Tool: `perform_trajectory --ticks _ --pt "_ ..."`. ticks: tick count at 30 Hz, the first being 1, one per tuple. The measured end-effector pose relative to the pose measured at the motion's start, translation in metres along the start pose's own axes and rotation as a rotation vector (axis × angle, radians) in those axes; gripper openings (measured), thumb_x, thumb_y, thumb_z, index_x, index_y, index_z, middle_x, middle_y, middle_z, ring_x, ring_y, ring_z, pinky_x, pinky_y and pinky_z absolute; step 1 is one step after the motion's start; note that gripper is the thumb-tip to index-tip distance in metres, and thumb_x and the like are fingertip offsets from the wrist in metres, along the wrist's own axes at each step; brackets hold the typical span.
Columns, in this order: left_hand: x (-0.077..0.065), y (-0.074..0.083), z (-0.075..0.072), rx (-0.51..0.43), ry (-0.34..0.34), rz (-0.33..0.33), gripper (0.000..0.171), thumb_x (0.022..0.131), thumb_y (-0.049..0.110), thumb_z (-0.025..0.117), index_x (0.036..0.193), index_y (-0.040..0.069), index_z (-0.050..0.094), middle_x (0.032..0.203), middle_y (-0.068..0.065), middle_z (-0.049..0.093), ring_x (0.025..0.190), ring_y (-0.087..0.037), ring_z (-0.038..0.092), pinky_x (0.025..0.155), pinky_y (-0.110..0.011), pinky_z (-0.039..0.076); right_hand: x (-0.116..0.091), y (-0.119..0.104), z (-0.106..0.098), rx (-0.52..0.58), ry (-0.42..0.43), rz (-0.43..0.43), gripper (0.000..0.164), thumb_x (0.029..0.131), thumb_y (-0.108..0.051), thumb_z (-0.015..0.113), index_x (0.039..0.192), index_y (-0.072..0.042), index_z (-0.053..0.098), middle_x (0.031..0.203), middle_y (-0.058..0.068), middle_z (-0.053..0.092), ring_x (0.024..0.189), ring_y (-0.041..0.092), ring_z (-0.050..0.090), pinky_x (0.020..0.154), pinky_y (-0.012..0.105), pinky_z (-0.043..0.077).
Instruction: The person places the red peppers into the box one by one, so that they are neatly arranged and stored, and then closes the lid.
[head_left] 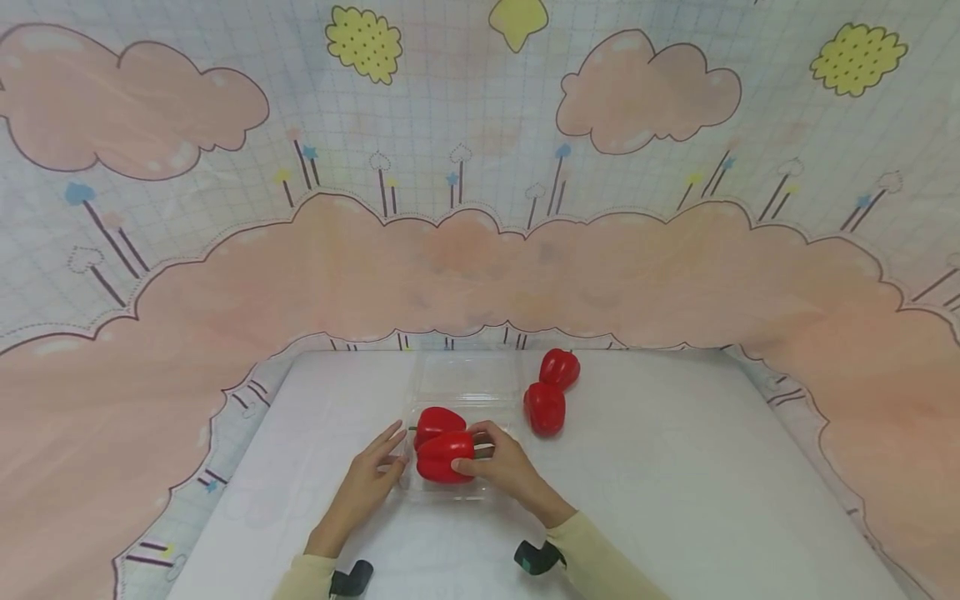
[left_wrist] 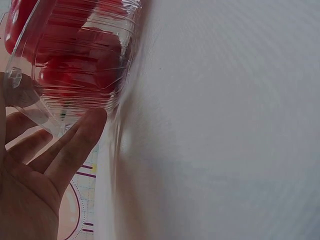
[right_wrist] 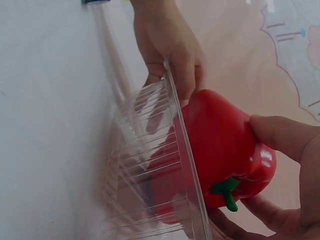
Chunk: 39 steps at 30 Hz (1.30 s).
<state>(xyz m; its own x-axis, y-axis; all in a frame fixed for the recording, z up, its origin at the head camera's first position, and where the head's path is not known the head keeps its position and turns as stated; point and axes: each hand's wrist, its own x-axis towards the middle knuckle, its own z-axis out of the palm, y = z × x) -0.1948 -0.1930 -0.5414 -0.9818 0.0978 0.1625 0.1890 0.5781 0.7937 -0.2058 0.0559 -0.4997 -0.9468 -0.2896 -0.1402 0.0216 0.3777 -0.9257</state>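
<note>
My right hand point(head_left: 506, 461) grips a red bell pepper point(head_left: 445, 457) with a green stem, thumb on one side and fingers on the other. In the right wrist view this bell pepper point(right_wrist: 225, 145) is tilted at the rim of a clear plastic box point(right_wrist: 192, 170). Behind it in the head view, a second red bell pepper point(head_left: 438, 420) lies in the box. My left hand point(head_left: 371, 467) rests against the box's left side. In the left wrist view its fairly straight fingers point(left_wrist: 82, 140) touch the clear wall of the box point(left_wrist: 127, 55).
The box's clear lid point(head_left: 468, 379) is folded back behind it. To the right of the box, two more red bell peppers point(head_left: 545, 408) lie against each other on the white table point(head_left: 712, 467). A cloud-patterned cloth point(head_left: 480, 275) hangs behind and along both sides.
</note>
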Motion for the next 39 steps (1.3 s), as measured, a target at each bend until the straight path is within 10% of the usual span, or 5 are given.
perform_trajectory --ticks 39 --pt "0.001 0.001 0.0 -0.008 0.003 -0.012 0.051 0.092 0.006 0.063 0.142 0.007 0.052 0.154 -0.008 0.044 0.104 -0.028 0.07 0.082 -0.03 0.061 0.016 -0.001 0.015 -0.13 -0.039 0.072 0.047 0.078 -0.03 0.081 0.116 -0.017 0.056 0.119 0.011 0.067 0.105 0.027 0.065 0.079 0.044 0.062"
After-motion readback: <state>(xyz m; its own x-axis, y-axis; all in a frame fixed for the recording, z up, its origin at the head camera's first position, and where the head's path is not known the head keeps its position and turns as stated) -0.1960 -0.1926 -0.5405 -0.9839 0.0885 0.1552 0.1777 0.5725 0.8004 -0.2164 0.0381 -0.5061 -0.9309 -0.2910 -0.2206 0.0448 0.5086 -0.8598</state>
